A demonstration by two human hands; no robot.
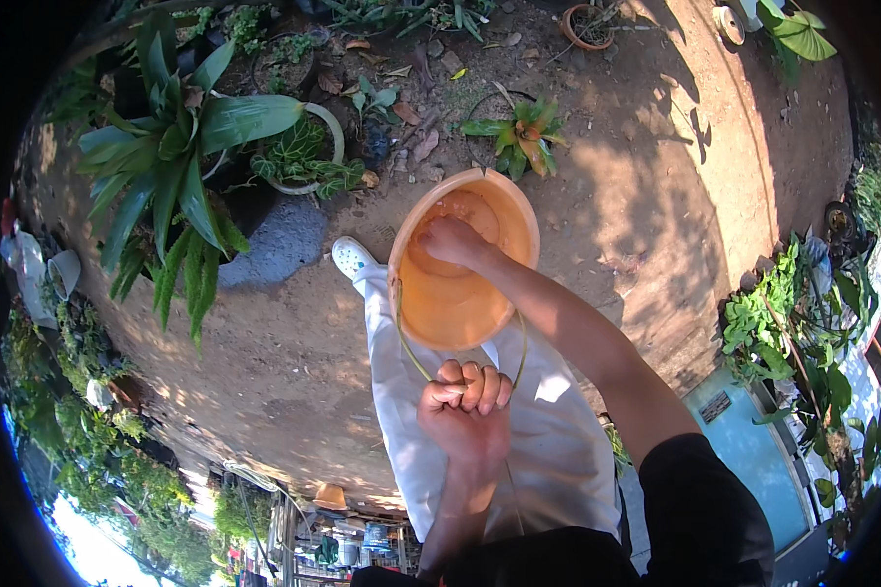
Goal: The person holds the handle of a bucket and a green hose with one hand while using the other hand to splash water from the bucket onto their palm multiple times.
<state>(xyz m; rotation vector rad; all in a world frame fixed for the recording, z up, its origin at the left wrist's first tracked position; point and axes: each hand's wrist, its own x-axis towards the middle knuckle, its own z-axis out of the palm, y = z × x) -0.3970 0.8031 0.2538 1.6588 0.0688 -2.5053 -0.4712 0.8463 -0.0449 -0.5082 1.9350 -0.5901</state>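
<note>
An orange plastic bucket point(455, 308) hangs tilted before my legs, its mouth facing up towards me. My left hand point(468, 403) is closed round its thin, bent handle point(410, 352). Inside the bucket is my right hand point(444, 238), reached in near the bottom, with its fingers curled and partly hidden; whether it grips anything there does not show. The bottom looks wet or holds a little water. Just beyond the rim grows a small plant with green and orange leaves point(525, 139).
A large broad-leaved plant point(172, 139) and a round pot rim point(334, 132) are at the upper left. A small terracotta pot point(587, 28) stands farther off. Leafy plants point(760, 323) line the right side, near a light-blue surface point(749, 447). My shoe point(351, 257) rests on bare soil.
</note>
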